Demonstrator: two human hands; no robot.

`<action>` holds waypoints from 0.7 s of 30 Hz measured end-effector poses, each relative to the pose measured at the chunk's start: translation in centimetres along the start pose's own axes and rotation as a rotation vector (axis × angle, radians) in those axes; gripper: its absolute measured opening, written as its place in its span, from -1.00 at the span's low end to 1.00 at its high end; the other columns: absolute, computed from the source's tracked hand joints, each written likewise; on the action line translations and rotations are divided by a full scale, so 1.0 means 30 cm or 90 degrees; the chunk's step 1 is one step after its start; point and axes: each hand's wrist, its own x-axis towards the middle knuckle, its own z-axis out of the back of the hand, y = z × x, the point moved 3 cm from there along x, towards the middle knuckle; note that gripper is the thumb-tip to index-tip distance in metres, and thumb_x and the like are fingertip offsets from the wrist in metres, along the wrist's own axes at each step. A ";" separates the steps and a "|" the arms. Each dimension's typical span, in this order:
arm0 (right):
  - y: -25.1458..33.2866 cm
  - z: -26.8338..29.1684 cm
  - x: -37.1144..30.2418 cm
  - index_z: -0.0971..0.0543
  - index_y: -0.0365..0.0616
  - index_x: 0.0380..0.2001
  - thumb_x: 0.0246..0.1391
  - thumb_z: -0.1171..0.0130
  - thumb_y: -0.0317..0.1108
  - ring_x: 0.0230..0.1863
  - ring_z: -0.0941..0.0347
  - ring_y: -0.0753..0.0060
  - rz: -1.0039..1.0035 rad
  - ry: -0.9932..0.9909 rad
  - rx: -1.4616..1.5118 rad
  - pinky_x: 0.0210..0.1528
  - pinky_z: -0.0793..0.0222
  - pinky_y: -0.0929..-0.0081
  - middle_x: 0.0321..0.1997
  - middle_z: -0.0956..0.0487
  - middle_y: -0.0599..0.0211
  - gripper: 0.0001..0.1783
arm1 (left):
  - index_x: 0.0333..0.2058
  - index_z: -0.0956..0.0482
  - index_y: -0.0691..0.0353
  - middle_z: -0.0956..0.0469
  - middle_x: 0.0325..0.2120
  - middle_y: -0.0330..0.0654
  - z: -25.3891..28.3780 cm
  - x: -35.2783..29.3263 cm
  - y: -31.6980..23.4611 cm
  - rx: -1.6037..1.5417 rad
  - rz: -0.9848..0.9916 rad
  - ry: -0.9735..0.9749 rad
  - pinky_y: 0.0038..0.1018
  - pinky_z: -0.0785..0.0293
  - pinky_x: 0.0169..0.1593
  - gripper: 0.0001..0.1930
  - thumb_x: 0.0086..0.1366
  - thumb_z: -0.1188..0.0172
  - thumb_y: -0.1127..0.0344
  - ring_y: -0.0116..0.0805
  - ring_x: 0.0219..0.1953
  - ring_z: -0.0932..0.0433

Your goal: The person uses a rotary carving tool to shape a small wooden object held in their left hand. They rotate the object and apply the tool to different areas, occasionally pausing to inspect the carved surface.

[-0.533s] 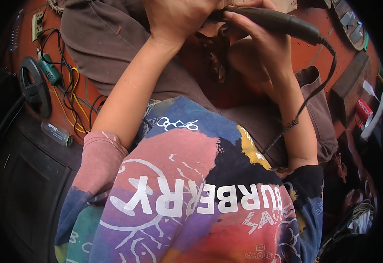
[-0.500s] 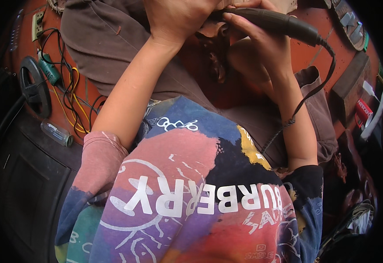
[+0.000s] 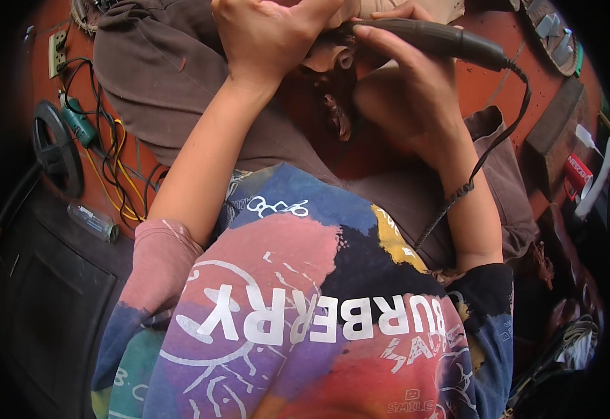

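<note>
The right hand (image 3: 420, 73) is clamped on the tool (image 3: 438, 38), thumb on the near side and fingers beyond. The tool lies across that hand, its thick end out to the right, with the cord (image 3: 521, 105) curving down past the forearm, and its narrow end beside the left hand (image 3: 266, 45). A brown piece (image 3: 329, 59) shows between the hands; whether the left hand's bent fingers grip it, I cannot tell.

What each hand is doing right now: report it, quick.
Left hand: curled, but its grip is partly out of frame; what it holds cannot be told.
Right hand: closed, holding the dark corded handheld tool.
</note>
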 end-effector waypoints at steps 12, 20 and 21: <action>-0.012 0.043 -0.056 -0.43 -0.17 -0.39 0.03 -0.26 -0.57 -0.09 -0.62 0.40 -0.065 0.055 0.312 0.16 -0.43 0.37 -0.45 -0.58 0.28 -0.82 | -0.27 -0.69 0.43 -0.70 -0.26 0.02 0.070 -0.059 0.046 -0.153 -0.024 0.078 -0.29 -0.48 0.13 -0.72 0.13 -0.14 0.37 -0.11 -0.06 -0.66; -0.040 0.008 -0.131 -0.43 -0.21 -0.31 0.04 -0.31 -0.64 0.12 -0.53 0.33 -0.061 0.056 0.249 0.15 -0.45 0.44 -0.12 -0.62 0.13 -0.75 | -0.32 -0.67 0.43 -0.70 -0.27 0.06 0.084 -0.096 0.026 -0.155 -0.024 0.068 -0.19 -0.48 0.11 -0.69 0.05 -0.13 0.30 0.02 -0.05 -0.65; -0.037 0.002 -0.135 -0.44 -0.22 -0.31 0.04 -0.32 -0.64 0.12 -0.53 0.34 -0.057 0.051 0.225 0.14 -0.45 0.45 -0.12 -0.62 0.13 -0.76 | -0.33 -0.67 0.43 -0.70 -0.27 0.06 0.087 -0.097 0.024 -0.150 -0.024 0.068 -0.17 -0.48 0.12 -0.68 0.04 -0.14 0.29 0.02 -0.06 -0.65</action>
